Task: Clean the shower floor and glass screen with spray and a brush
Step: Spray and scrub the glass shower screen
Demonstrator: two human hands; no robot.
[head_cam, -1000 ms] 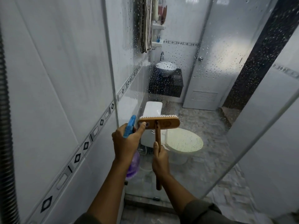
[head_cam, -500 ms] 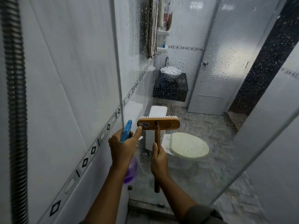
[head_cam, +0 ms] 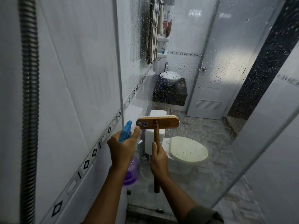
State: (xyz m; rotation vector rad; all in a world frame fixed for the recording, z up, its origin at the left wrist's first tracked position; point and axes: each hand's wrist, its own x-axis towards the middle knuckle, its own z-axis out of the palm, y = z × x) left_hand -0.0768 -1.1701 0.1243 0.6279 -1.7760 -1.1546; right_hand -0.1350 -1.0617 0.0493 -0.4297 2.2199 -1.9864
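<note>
My left hand [head_cam: 122, 148] grips a spray bottle [head_cam: 131, 172] with a blue trigger head and a purple body hanging below the hand. Its thumb tip touches the left end of the brush head. My right hand [head_cam: 158, 160] holds the wooden handle of a brush [head_cam: 157, 122], upright, with the bristles of its wide wooden head against the glass screen [head_cam: 218, 88]. The glass is covered in water drops and stands straight ahead of me. The shower floor is out of view below.
A ribbed metal shower hose [head_cam: 29, 94] hangs down the tiled wall at the left. Through the glass I see a toilet [head_cam: 186, 151], a basin on a dark cabinet [head_cam: 169, 89], a white door [head_cam: 215, 70] and a hanging towel [head_cam: 152, 29].
The view has tilted up and shifted right. Both hands with the bottle and brush keep the same grip and nearly the same place on the glass.
</note>
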